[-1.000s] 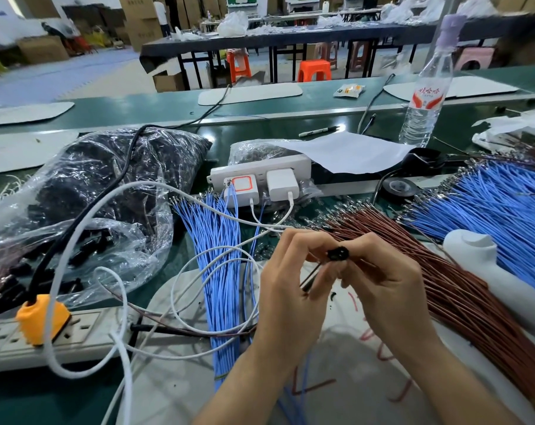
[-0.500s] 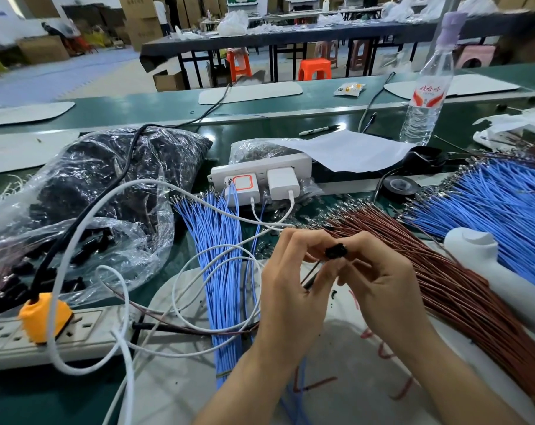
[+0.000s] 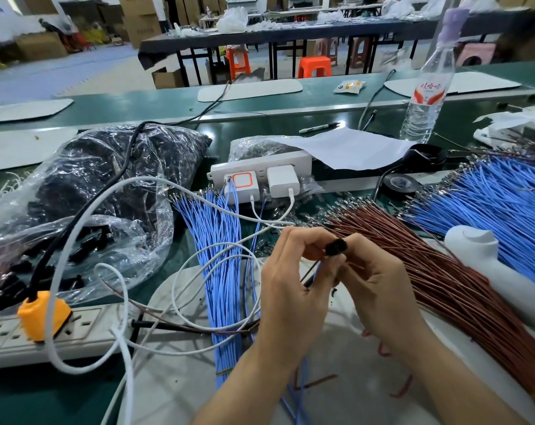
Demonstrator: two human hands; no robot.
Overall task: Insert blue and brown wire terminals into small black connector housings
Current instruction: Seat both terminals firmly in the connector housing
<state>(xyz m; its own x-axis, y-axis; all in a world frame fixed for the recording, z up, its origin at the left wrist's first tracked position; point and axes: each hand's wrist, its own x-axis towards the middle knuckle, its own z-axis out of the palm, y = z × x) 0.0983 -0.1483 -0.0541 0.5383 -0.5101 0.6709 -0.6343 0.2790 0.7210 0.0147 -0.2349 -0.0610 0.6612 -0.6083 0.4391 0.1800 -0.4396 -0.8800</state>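
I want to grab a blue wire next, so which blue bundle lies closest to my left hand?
The blue bundle just beside your left hand; the other blue bundle sits beyond the brown wires.

A white power strip (image 3: 260,165) lies mid-bench with 2 white chargers (image 3: 283,180) plugged into its front. Just right of the strip lies a white sheet of paper (image 3: 346,148). Behind and right of the strip are a black marker pen (image 3: 318,127) and an upright clear water bottle (image 3: 425,96). Right of the strip sits a roll of black tape (image 3: 398,184). Well left of it and nearer, a beige socket bar (image 3: 82,331) carries an orange plug (image 3: 42,314).
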